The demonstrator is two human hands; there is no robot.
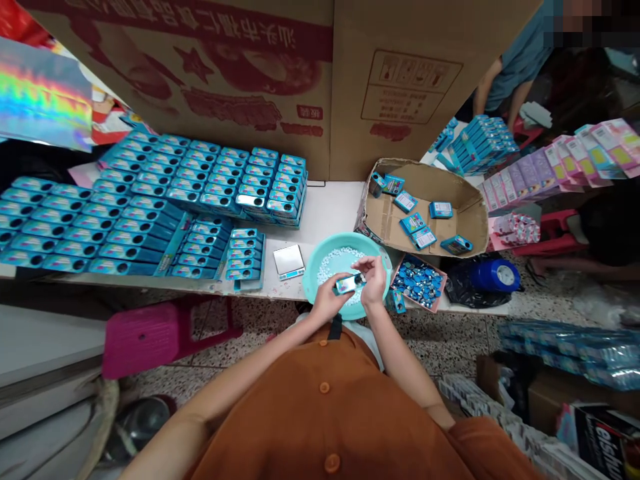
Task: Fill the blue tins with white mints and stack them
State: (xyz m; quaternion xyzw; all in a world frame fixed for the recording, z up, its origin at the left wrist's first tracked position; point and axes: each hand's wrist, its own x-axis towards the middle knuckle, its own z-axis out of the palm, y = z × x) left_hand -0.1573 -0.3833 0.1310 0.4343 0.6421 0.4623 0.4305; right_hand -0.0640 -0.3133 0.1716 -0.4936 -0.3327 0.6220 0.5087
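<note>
Over a turquoise basin (313, 273) my left hand (329, 298) grips a small blue box (350, 283) with a dark round opening at its right end. My right hand (374, 283) is at that end of the box, its fingers curled together; whatever they hold is too small to make out. Small white pieces (340, 260) lie in the basin. To its left is a small scale (289, 261). On the right, a pink-edged tray (439, 301) holds many blue and silver round pieces, with one blue box (399, 301) beside it.
Stacked blue boxes (120, 227) cover the table's left side. An open carton (475, 213) with several blue boxes stands behind the tray. A large cardboard box (320, 80) rises at the back. Another person's arm (487, 83) shows at the upper right. A pink stool (145, 337) stands lower left.
</note>
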